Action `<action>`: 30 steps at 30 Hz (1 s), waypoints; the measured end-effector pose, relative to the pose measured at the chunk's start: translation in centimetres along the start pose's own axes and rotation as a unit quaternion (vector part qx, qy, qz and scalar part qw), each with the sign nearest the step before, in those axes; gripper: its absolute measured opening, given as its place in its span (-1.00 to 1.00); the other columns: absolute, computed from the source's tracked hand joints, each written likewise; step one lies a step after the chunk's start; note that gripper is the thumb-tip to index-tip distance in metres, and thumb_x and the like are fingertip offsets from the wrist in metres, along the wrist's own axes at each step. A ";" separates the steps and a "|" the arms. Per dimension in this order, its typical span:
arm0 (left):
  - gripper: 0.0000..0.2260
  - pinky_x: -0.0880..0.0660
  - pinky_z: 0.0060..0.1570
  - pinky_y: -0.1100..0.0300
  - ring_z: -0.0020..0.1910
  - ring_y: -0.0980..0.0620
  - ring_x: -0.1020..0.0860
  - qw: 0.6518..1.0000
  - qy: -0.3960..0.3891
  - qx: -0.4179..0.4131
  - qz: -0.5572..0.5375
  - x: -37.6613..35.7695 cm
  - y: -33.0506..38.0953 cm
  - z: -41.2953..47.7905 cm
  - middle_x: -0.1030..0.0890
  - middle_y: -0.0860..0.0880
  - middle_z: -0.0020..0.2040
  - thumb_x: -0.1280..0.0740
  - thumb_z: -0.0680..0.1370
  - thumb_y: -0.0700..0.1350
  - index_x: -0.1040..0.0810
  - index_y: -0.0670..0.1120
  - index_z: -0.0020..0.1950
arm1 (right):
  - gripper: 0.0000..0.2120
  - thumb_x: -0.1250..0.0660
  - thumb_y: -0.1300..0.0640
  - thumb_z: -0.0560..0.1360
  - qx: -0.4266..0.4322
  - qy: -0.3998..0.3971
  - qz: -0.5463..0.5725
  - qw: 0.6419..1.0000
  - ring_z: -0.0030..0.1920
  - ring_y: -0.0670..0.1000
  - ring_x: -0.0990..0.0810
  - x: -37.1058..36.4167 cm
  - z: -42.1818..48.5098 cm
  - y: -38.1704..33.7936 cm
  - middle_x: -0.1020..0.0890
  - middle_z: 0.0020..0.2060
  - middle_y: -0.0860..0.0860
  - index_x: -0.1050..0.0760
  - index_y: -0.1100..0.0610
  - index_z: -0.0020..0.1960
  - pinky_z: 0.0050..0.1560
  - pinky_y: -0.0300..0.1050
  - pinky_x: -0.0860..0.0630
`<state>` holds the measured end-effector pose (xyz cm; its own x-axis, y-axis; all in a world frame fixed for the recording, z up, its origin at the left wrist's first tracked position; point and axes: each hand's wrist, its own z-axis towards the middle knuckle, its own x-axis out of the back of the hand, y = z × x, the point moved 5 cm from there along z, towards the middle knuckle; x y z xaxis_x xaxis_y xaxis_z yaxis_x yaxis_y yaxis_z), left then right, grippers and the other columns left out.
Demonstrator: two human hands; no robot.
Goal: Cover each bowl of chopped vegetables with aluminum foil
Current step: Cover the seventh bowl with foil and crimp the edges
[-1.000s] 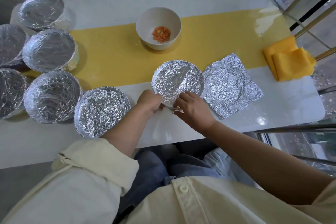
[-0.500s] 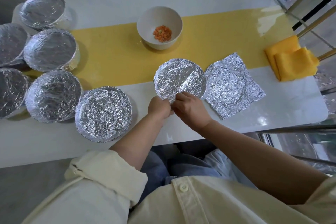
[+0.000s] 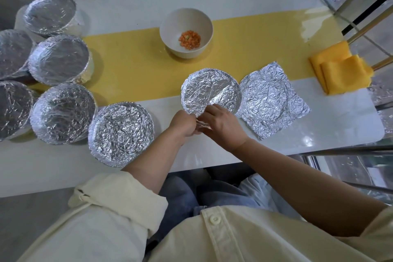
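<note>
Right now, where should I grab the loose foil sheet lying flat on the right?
The loose foil sheet lies flat, a bowl-rim ring pressed in its middle; its corners stick out free. Pinch the near corner, coming from the front edge of the table.

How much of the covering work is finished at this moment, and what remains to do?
Done: six foil-covered bowls stand grouped on the left side. In hand: the left hand and the right hand pinch the near edge of a round foil piece. Left: the white bowl of orange pieces is uncovered, and a flat foil sheet lies unused beside the round piece.
</note>
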<state>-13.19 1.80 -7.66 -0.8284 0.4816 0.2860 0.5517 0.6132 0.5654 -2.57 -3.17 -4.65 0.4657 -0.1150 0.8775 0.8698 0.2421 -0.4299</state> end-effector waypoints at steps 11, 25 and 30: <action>-0.74 -0.42 -0.30 0.19 -0.36 -0.07 -0.61 0.999 0.022 0.020 -0.028 -0.6 -1.6 -0.4 -0.61 -0.14 -0.23 -0.19 0.61 0.00 -0.49 -0.19 -0.07 | -0.80 -0.39 0.27 0.44 0.034 0.009 -0.041 0.999 -0.33 0.12 -0.45 -0.1 -0.6 0.1 -0.48 -0.35 0.07 -0.50 0.20 -0.35 -0.38 -0.02 -0.37; -0.70 -0.54 -0.07 0.09 -0.33 -0.01 -0.65 0.999 0.022 0.013 -0.043 -0.6 -0.9 -0.8 -0.65 -0.19 -0.18 -0.10 0.59 -0.22 -0.48 -0.32 0.21 | -0.83 -0.50 0.34 0.35 0.038 -0.005 -0.036 0.999 -0.35 0.11 -0.45 -0.7 -0.3 -0.2 -0.48 -0.37 0.08 -0.55 0.19 -0.32 -0.42 -0.07 -0.37; -0.78 -0.46 -0.12 0.13 -0.26 -0.07 -0.61 0.999 -0.014 0.045 -0.016 -0.1 -0.8 -1.2 -0.64 -0.13 -0.20 -0.15 0.61 -0.09 -0.51 -0.19 -0.04 | -0.80 -0.51 0.31 0.35 0.026 0.005 -0.029 0.999 -0.36 0.13 -0.47 -0.6 -0.2 -0.3 -0.49 -0.37 0.08 -0.52 0.20 -0.35 -0.42 -0.07 -0.40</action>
<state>-13.70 0.57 -7.22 -0.8439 0.4763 0.2467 0.5317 0.6819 0.5023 -3.12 -3.35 -5.07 0.4174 -0.1401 0.8978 0.8855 0.2845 -0.3673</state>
